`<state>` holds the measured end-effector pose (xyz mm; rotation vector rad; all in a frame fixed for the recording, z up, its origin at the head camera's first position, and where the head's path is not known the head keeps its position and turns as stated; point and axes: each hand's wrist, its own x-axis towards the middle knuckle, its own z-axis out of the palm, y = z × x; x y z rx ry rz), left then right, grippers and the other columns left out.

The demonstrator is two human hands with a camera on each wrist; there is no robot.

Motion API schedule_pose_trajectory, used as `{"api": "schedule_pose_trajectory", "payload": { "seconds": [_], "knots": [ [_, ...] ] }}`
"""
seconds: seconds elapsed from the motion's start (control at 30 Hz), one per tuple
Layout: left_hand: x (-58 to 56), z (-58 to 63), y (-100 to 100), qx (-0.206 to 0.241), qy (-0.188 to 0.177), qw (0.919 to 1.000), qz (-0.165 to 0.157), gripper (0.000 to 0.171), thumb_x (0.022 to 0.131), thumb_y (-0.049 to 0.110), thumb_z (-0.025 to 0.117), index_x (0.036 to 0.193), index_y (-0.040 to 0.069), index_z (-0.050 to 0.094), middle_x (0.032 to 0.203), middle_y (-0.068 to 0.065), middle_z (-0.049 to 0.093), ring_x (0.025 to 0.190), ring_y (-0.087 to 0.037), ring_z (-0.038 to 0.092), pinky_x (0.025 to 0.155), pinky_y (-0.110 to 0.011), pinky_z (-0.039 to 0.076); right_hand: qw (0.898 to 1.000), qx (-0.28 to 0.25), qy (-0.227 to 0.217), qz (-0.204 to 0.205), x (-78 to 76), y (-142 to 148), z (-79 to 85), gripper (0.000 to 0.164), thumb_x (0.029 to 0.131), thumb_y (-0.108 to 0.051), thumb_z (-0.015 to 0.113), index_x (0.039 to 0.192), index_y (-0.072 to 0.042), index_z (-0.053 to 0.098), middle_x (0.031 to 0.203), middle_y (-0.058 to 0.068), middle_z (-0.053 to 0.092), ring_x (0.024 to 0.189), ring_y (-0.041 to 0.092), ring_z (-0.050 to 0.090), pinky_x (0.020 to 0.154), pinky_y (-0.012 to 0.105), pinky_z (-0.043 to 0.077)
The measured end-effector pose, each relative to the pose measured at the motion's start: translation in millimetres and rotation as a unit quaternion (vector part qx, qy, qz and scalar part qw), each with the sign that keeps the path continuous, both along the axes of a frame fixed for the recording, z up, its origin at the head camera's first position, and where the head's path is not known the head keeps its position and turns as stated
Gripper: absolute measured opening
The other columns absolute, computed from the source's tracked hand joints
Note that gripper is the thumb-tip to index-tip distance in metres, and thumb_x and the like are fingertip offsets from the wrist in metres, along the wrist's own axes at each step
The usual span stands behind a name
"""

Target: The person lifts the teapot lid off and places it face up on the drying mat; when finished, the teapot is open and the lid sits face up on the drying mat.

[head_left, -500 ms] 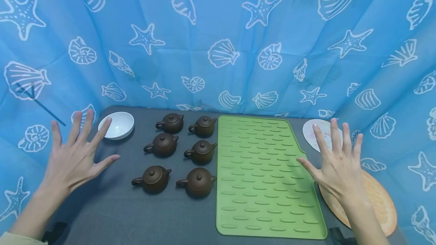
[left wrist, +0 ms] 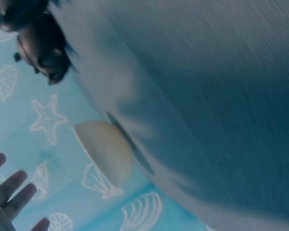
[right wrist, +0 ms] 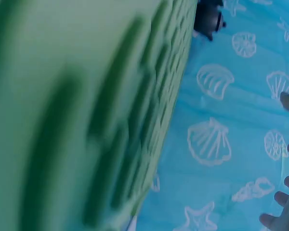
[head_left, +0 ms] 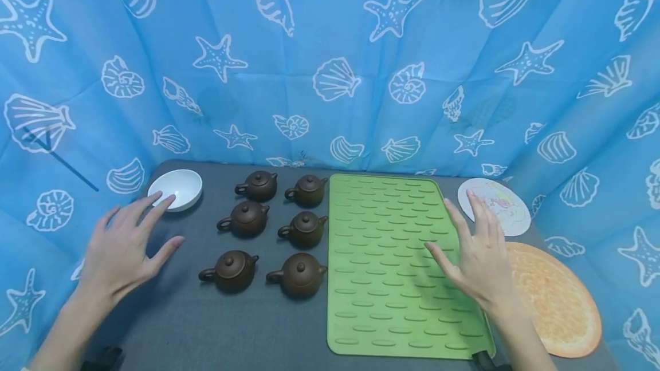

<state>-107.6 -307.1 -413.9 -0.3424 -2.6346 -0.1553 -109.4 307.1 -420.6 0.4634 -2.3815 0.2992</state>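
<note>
My left hand hovers at the left side of the table with fingers spread and nothing in it. Just beyond its fingertips is a white bowl; the left wrist view shows the same bowl from its side. Over the right edge of the green ridged mat floats my right hand, its fingers extended and holding nothing. Several dark brown teapots stand in two columns between the left hand and the mat, among them a front teapot and a back teapot.
A round white mat with a pale print lies at the back right. In front of it is a round orange-brown mat, partly behind the right forearm. A blue shell-print curtain surrounds the grey table at the back and sides.
Both hands have moved inward and their fingers are less widely spread. The right hand has shifted left off the round mats toward the green mat. Teapots and bowl stay put.
</note>
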Motion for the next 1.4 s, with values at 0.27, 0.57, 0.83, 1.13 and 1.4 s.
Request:
{"api": "schedule_pose_trajectory", "payload": {
  "seconds": [0.27,0.57,0.83,1.13,1.4],
  "knots": [
    [23.3,-1.8,44,0.136,-0.045,0.9887,-0.043,0.046,0.101,0.036,0.075,0.14,0.012,0.068,0.129,-0.016,0.074,0.11,-0.038,0.069,0.09,-0.065,0.052,0.99,-0.09,-0.048,0.096,6.4,-38,-2.7,0.058,0.101,-0.039,0.073,0.144,-0.002,0.062,0.157,0.029,0.052,0.139,0.052,0.053,0.106,0.07,0.047],
    [45.0,-1.9,97,0.281,-0.153,0.9442,-0.078,0.022,0.104,0.024,0.075,0.126,0.023,0.074,0.113,0.007,0.075,0.092,0.0,0.066,0.077,-0.024,0.059,0.962,-0.139,-0.118,0.205,13.6,-82,4.1,0.048,0.082,0.002,0.087,0.127,-0.004,0.07,0.126,0.009,0.073,0.111,0.023,0.07,0.086,0.02,0.06],
    [53.3,-10.2,136,0.376,-0.284,0.8795,-0.067,0.023,0.102,0.019,0.077,0.124,0.021,0.076,0.108,0.005,0.074,0.081,-0.003,0.066,0.072,-0.021,0.058,0.873,-0.238,-0.33,0.268,16.7,-130,5.7,0.022,0.094,-0.004,0.081,0.115,-0.008,0.074,0.108,0.01,0.079,0.091,0.009,0.074,0.079,0.029,0.066],
    [47.0,-22.6,161,0.403,-0.335,0.8514,-0.02,0.025,0.099,0.008,0.077,0.123,0.013,0.078,0.107,-0.003,0.076,0.069,-0.005,0.071,0.061,-0.022,0.053,0.81,-0.269,-0.45,0.262,9.5,-185,-3.2,0.026,0.097,-0.021,0.082,0.12,-0.01,0.076,0.116,0.008,0.077,0.09,0.006,0.07,0.077,0.028,0.065],
    [42.0,-29.4,168,0.412,-0.332,0.8489,-0.011,0.021,0.099,0.002,0.076,0.119,0.007,0.078,0.107,-0.007,0.08,0.065,-0.006,0.074,0.056,-0.022,0.055,0.851,-0.225,-0.405,0.246,0.3,-206,-14.6,0.017,0.094,-0.02,0.086,0.109,-0.013,0.079,0.099,0.003,0.071,0.077,0.003,0.059,0.064,0.02,0.052]
  ]
}}
